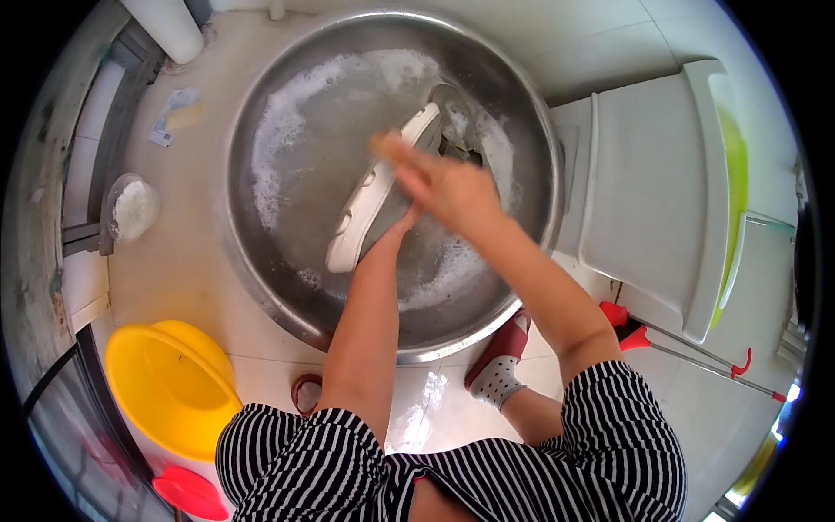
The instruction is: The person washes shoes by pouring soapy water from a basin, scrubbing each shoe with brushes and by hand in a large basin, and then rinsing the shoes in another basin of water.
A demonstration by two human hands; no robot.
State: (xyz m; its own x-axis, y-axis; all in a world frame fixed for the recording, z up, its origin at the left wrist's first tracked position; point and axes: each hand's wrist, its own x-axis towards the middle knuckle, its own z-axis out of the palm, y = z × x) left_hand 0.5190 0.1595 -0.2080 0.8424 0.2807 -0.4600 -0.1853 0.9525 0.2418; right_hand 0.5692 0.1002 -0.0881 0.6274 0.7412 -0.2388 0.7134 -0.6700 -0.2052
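Note:
A grey shoe with a thick white sole [370, 203] is tilted on its side above soapy water in a wide metal basin [287, 315]. My left hand [405, 223] grips it from below, its fingers mostly hidden by the shoe. Over the sole's side is my right hand [457, 193], blurred, fingers curled; a tan tip shows at its front, and what it holds is unclear. Just beyond lies a grey fabric part [454, 109] with a dark opening; whether it belongs to this shoe or another, I cannot tell.
At the left are a yellow basin [143, 383], a pink basin [187, 494], a tub of white powder [133, 209] and a packet [178, 117]. A white cabinet-like piece [648, 196] with a green edge stands right, near a red-ended metal rod [696, 358]. My slippered foot [500, 365] is beside the basin.

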